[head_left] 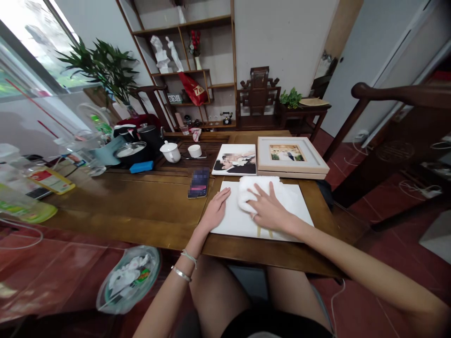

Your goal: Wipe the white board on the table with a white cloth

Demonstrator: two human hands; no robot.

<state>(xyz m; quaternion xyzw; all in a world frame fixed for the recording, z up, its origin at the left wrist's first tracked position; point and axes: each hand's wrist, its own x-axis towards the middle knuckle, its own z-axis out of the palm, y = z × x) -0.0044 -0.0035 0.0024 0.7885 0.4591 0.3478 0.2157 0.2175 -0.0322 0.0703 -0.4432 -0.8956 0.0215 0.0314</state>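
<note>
- A long wooden table (141, 202) fills the middle of the frame, dark brown with a smooth, slightly glossy top; I sit at its near edge, my bare knees showing at the bottom centre.
- A flat white board (282, 213), rectangular and matte, lies on the table just right of centre, square to the edge in front of me.
- A framed photograph (291, 158), with a pale wooden frame and wide mat, lies flat just beyond the board, stacked on a second frame. An unframed photo print (235, 159) lies flat to its left, touching it.
- My right hand (269, 211) lies palm down with fingers spread, pressing a folded white cloth (255, 190) onto the board's upper middle. The cloth looks soft and thick, like terry towel. I judge the flat hand keeps it in full contact with the surface.
- My left hand (215, 209) rests open and flat, gripping nothing, on the board's left edge; I judge it steadies the board against sliding. Two thin silver bangles sit on that wrist.
- A dark phone (199, 183) lies flat left of the board, close but apart.
- A white lidded teapot (171, 151) and a small white cup (194, 150), both glazed and rounded, stand further back, centre left.
</note>
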